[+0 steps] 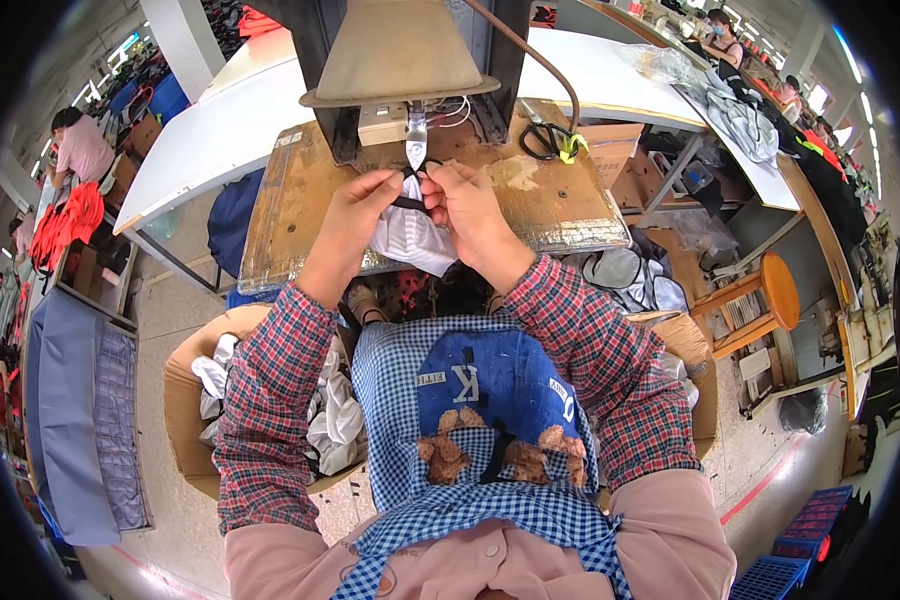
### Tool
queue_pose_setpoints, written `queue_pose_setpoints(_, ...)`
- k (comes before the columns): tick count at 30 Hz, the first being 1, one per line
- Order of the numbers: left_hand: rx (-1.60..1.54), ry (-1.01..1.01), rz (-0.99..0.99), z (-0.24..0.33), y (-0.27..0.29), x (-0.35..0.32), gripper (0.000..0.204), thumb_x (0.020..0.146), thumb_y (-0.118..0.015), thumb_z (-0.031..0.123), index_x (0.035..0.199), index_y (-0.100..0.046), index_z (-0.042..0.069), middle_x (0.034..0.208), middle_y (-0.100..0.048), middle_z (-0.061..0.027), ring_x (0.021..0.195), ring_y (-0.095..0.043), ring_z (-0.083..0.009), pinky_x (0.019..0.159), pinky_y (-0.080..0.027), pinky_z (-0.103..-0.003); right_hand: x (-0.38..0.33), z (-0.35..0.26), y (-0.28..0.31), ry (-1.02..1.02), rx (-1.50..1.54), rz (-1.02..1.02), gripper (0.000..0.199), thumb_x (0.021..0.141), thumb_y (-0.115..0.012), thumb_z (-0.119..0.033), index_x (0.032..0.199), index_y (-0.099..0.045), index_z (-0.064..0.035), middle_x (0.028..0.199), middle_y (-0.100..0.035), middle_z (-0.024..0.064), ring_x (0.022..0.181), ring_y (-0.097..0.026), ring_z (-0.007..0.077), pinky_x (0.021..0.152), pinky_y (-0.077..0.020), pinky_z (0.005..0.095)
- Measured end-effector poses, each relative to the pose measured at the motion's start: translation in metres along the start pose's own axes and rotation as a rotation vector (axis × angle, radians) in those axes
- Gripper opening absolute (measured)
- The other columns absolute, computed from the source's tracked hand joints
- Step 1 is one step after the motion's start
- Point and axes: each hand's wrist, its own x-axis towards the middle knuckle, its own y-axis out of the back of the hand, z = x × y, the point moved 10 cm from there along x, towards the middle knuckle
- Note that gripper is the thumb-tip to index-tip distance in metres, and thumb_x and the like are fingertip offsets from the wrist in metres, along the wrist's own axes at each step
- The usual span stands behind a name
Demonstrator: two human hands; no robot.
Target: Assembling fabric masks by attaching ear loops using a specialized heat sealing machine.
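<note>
My left hand (358, 208) and my right hand (467, 212) meet at the front of a worn wooden work board (288, 205). Both are closed, thumbs and fingers pinching a black strip (408, 203) at the top of a white cloth piece (415, 242). The cloth hangs down between my hands over the board's near edge. Just above my fingertips is the narrow metal tip (416, 140) of a machine with a wide beige hood (398, 50). Whether the strip touches the tip, I cannot tell.
Black-handled scissors (542, 140) lie on the board's right side, beside a brown hose (567, 75). Cardboard boxes holding white cloth pieces (336, 415) flank my legs. White tables (205, 150) extend on both sides. A wooden stool (778, 290) stands right; other people work farther off.
</note>
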Motion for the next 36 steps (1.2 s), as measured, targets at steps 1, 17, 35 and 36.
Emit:
queue_pose_setpoints(1,0.002,0.000,-0.016,-0.001,0.001,0.001,0.028,0.094,-0.064,0.019,0.114,-0.064,0.000,0.099,-0.066,-0.0003,0.087,-0.059,-0.0072,0.077,-0.047,-0.022,0.000,0.000,-0.001,-0.002,-0.001,-0.003,0.019,0.093,-0.058,-0.022,0.079,-0.059,-0.0091,0.072,-0.058,-0.0028,0.063,-0.051,0.0061,0.053,-0.0389,0.0214)
queue_pose_setpoints(17,-0.027,0.008,-0.027,0.002,0.007,0.003,0.026,0.095,-0.063,0.018,0.114,-0.064,0.001,0.098,-0.066,-0.0002,0.085,-0.060,-0.0074,0.075,-0.048,-0.022,-0.004,-0.010,0.000,0.000,0.047,-0.003,0.020,0.095,-0.057,-0.025,0.085,-0.062,-0.0074,0.073,-0.058,-0.0019,0.062,-0.052,0.0069,0.054,-0.0406,0.0211)
queue_pose_setpoints(35,0.062,0.166,-0.382,0.005,-0.014,-0.037,0.029,0.096,-0.061,0.021,0.116,-0.061,0.001,0.104,-0.063,0.0007,0.095,-0.057,-0.0059,0.085,-0.045,-0.021,-0.057,-0.026,-0.011,0.142,-0.536,-0.351,0.016,0.092,-0.064,-0.012,0.101,-0.067,0.0016,0.082,-0.067,0.0026,0.074,-0.061,0.0072,0.066,-0.0503,0.0231)
queue_pose_setpoints(36,0.074,0.165,-0.367,0.005,-0.013,-0.034,0.029,0.096,-0.061,0.021,0.116,-0.061,0.000,0.104,-0.063,0.0011,0.094,-0.056,-0.0056,0.085,-0.044,-0.020,-0.055,-0.028,-0.009,0.142,-0.553,-0.315,0.016,0.092,-0.064,-0.012,0.100,-0.067,0.0018,0.081,-0.067,0.0021,0.073,-0.061,0.0069,0.065,-0.0500,0.0228)
